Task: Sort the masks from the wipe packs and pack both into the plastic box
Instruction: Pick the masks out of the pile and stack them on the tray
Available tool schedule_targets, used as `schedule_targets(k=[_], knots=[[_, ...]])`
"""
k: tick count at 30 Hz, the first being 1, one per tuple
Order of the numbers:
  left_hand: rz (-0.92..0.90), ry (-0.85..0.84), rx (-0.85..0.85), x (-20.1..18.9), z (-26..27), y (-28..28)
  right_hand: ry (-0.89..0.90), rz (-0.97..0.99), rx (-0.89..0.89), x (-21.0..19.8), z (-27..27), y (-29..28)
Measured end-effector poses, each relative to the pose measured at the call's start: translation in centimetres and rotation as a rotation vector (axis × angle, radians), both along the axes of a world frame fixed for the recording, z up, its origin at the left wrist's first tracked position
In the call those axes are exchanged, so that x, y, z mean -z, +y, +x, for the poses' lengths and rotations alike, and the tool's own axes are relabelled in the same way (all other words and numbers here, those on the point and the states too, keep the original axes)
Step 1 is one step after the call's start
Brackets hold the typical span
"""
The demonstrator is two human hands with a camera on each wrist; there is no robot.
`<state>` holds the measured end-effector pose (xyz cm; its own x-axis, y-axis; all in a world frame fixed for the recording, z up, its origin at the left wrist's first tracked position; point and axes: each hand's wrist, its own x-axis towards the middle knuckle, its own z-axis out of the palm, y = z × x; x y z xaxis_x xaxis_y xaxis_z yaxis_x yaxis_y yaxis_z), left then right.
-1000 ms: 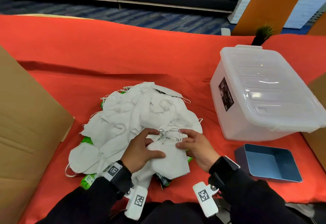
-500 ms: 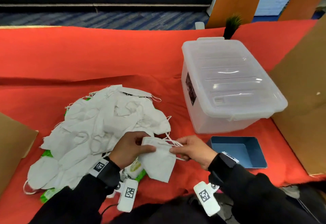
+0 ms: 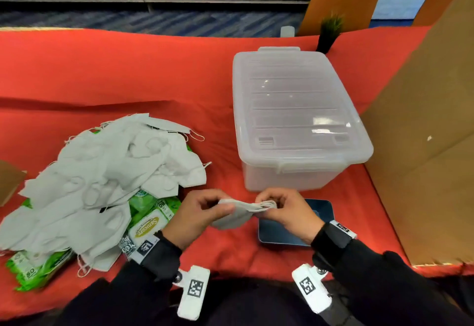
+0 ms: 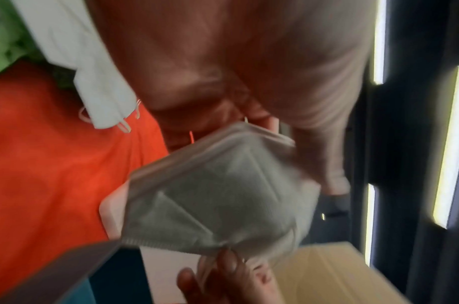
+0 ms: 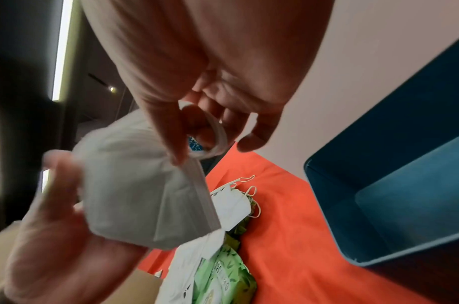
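Note:
A single white mask (image 3: 234, 214) (image 4: 218, 197) (image 5: 145, 185) hangs in the air between my hands, above the red cloth near the table's front edge. My left hand (image 3: 205, 210) pinches its left end. My right hand (image 3: 272, 206) pinches the right end, with the ear loop (image 5: 218, 133) round its fingers. A heap of white masks (image 3: 110, 171) lies at the left, on top of green wipe packs (image 3: 150, 216). The clear plastic box (image 3: 295, 120) stands at the right with its lid shut.
A small blue tray (image 3: 279, 233) (image 5: 394, 195) sits on the red cloth just under my right hand. Cardboard panels stand at the right (image 3: 423, 146) and far left (image 3: 7, 182). A small plant (image 3: 329, 30) stands behind the box.
Both hands have lifted the one mask off the heap and carried it right, toward the blue tray. Wipe packs under the heap now show where the mask lay.

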<state>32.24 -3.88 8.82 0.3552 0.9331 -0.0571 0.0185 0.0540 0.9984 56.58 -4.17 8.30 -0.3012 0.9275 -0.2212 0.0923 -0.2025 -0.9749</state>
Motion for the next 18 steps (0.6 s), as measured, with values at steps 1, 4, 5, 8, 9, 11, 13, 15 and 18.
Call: schedule_targets(k=[1, 4, 5, 8, 9, 11, 13, 15, 18], knots=[[-0.116, -0.126, 0.021, 0.1, 0.7, -0.2, 0.055, 0.032, 0.016, 0.0, 0.6, -0.2], [-0.441, -0.234, 0.057, 1.2, 2.2, 0.0, 0.118, 0.125, 0.026, -0.4, 2.0, -0.4], [-0.490, -0.174, 0.139, 1.7, 2.7, 0.0, 0.115, 0.145, 0.020, -0.7, 2.3, -0.5], [-0.646, -0.146, 0.414, 3.8, 3.7, 0.4, 0.054, 0.168, -0.018, -1.4, 3.3, -0.6], [-0.675, -0.157, 0.428, 4.2, 3.8, 0.7, 0.012, 0.178, -0.034, -1.5, 3.9, -0.7], [-0.625, -0.093, 0.321, 4.4, 3.9, 1.6, -0.101, 0.202, -0.020, -1.6, 5.9, -0.7], [-0.435, 0.076, 0.187, 4.2, 4.0, 2.8, -0.249, 0.222, 0.048, -1.1, 8.5, -0.7], [-0.196, 0.219, 0.133, 3.9, 4.3, 3.9, -0.458, 0.278, 0.044, -0.3, 10.3, -1.0], [0.198, 0.525, 0.129, 3.8, 6.3, 4.6, -0.620, 0.393, -0.074, 0.8, 11.0, -1.3]])
